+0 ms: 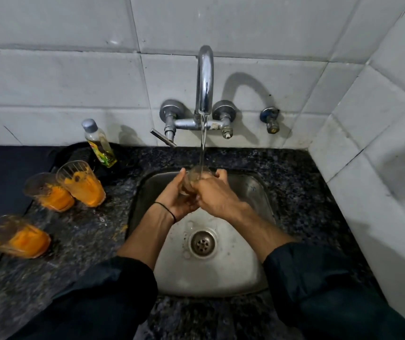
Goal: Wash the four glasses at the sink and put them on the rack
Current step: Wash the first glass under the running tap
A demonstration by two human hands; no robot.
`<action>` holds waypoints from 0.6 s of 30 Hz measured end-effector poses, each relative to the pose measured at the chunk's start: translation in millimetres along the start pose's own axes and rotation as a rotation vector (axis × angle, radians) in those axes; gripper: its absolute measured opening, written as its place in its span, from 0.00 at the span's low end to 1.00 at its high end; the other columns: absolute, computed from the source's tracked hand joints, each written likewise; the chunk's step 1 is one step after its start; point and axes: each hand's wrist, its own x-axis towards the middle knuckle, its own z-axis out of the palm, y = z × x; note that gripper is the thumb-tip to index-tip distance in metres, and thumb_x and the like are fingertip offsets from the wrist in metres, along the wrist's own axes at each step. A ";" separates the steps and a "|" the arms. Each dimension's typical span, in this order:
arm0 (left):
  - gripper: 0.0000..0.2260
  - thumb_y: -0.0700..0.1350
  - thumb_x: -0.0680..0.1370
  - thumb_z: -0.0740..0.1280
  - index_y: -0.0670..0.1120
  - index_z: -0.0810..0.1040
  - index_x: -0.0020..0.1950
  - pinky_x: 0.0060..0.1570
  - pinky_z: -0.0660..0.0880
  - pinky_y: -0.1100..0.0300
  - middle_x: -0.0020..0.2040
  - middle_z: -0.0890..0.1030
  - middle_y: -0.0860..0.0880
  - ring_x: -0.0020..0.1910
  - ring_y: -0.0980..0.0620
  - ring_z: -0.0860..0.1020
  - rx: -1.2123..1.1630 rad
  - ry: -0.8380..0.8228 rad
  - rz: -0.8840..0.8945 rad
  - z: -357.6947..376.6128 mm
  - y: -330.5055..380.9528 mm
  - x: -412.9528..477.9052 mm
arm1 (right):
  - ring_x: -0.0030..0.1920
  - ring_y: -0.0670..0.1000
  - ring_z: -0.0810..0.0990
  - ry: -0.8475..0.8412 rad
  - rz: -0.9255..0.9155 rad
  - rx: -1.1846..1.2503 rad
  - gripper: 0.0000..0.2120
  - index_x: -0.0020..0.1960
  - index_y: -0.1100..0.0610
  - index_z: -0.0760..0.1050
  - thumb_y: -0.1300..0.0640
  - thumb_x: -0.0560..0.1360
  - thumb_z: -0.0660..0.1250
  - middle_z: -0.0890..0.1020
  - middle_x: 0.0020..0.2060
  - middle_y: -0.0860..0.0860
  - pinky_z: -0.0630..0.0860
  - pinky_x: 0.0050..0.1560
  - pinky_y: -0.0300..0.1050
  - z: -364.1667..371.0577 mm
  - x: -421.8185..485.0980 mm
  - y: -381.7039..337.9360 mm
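1. Head view: the left hand (174, 196) and the right hand (215, 192) both curl their fingers round one drinking glass (194, 177). They hold it under the running tap (205, 77), above the sink (257, 190), apparently so that the stream rinses it.
2. Same view: three orange-stained glasses (81, 182) stand on the worktop (306, 192) left of the sink, near a bottle of yellow liquid (99, 143), probably waiting their turn. No rack shows.
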 end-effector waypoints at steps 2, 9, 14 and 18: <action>0.20 0.52 0.82 0.60 0.39 0.76 0.65 0.63 0.73 0.48 0.65 0.77 0.38 0.60 0.42 0.78 -0.094 -0.031 0.082 -2.3 -6.4 3.1 | 0.59 0.48 0.74 -0.014 0.115 0.250 0.15 0.61 0.50 0.78 0.61 0.76 0.67 0.80 0.56 0.46 0.63 0.65 0.49 0.9 4.5 -10.0; 0.15 0.50 0.81 0.65 0.41 0.77 0.62 0.45 0.81 0.53 0.50 0.81 0.41 0.46 0.47 0.81 0.105 0.101 0.181 1.4 0.2 -3.1 | 0.54 0.47 0.84 0.071 0.224 0.977 0.17 0.59 0.56 0.83 0.70 0.75 0.66 0.87 0.52 0.51 0.78 0.58 0.43 6.8 -0.5 -6.7; 0.15 0.33 0.75 0.71 0.46 0.72 0.58 0.42 0.80 0.55 0.52 0.81 0.41 0.47 0.45 0.82 0.409 0.168 0.752 2.5 -7.1 -7.4 | 0.48 0.53 0.83 0.193 0.660 1.976 0.17 0.54 0.59 0.82 0.46 0.80 0.66 0.86 0.46 0.54 0.76 0.56 0.49 16.5 1.0 -7.3; 0.21 0.34 0.74 0.71 0.43 0.69 0.64 0.54 0.80 0.51 0.56 0.80 0.39 0.55 0.44 0.81 0.542 -0.052 0.815 -2.7 -18.9 -16.0 | 0.42 0.52 0.85 0.167 0.822 1.988 0.23 0.45 0.57 0.83 0.38 0.79 0.64 0.86 0.38 0.54 0.79 0.56 0.49 17.7 0.5 -9.1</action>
